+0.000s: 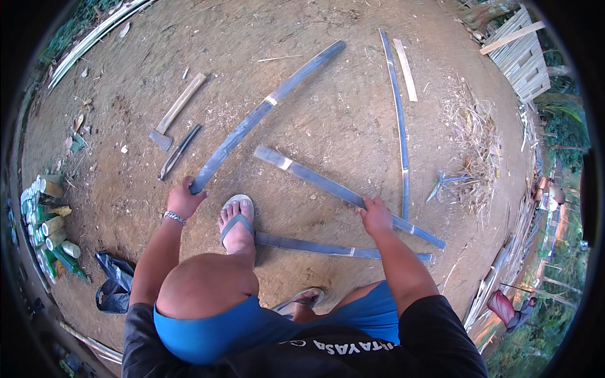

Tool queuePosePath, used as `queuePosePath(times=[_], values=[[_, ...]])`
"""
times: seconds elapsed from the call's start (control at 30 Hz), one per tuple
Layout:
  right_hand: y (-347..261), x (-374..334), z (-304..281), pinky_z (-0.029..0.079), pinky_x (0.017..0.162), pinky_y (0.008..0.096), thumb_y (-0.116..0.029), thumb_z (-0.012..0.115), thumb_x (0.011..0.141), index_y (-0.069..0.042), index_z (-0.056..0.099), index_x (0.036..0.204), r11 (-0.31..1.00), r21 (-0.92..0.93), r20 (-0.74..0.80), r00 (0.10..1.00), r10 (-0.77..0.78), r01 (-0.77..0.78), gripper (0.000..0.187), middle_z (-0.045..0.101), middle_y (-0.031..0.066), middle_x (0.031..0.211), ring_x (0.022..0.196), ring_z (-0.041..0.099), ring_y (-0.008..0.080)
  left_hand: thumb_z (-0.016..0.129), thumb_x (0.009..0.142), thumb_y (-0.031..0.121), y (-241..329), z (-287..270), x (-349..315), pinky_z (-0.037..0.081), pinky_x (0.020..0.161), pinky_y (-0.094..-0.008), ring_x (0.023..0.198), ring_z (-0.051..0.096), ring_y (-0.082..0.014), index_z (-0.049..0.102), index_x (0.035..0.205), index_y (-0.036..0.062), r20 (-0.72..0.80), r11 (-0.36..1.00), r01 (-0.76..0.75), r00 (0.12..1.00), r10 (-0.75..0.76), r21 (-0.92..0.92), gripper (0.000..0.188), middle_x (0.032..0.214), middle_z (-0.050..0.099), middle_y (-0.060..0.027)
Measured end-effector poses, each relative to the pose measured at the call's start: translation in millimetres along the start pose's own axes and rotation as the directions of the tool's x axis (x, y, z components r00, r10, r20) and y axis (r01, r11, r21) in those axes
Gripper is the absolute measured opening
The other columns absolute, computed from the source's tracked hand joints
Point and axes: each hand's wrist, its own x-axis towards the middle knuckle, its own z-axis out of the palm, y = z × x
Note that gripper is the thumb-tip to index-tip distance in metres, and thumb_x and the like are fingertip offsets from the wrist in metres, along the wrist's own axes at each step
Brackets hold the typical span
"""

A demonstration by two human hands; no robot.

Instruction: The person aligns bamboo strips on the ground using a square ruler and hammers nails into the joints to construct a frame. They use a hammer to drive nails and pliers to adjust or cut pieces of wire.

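My left hand (183, 199) is closed on the near end of a long dark split bamboo strip (249, 121), which slants away up to the right with a pale band at its node. My right hand (375, 215) grips a second dark bamboo strip (315, 181) past its middle; this one runs from upper left to lower right. A third bamboo strip (315, 246) lies on the ground beside my sandalled foot (237, 223) and passes beneath my right forearm. Farther right, a narrower bamboo strip (399, 120) rests on the soil, its near end close to my right hand.
An axe (179, 104) and a dark pincer-like tool (179, 152) lie at left. Cut bamboo pieces and bottles (55, 230) are stacked near a black plastic bag (115, 281). A pale slat (405, 70), shavings (472, 126) and a slatted panel (518, 57) are to the right.
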Motion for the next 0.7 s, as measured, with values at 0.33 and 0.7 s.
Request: queuePosePath(times=[0.33, 0.7], values=[[15.1, -12.6, 2.9, 0.049, 0.100, 0.0484, -0.036, 0.064, 0.095, -0.021, 0.051, 0.143, 0.986, 0.078, 0.026, 0.989, 0.147, -0.149, 0.052, 0.057, 0.0151, 0.128, 0.122, 0.055, 0.0349, 0.077, 0.079, 0.032, 1.0, 32.8, -4.9, 0.053, 0.084, -0.0490, 0.097, 0.067, -0.0423, 0.060, 0.119, 0.0035, 0.018, 0.996, -0.004, 1.000, 0.003, 0.087, 0.052, 0.102, 0.069, -0.0244], [7.7, -1.5, 26.1, 0.051, 0.098, 0.0485, -0.038, 0.064, 0.095, -0.021, 0.049, 0.145, 0.982, 0.112, 0.056, 0.987, 0.149, -0.154, 0.055, 0.056, 0.0153, 0.129, 0.123, 0.055, 0.0352, 0.067, 0.082, 0.027, -102.6, 33.5, -94.3, 0.052, 0.081, -0.0548, 0.096, 0.065, -0.0436, 0.059, 0.108, 0.0087, 0.089, 0.949, 0.173, 0.975, -0.202, 0.264, 0.033, 0.106, 0.066, -0.0205]])
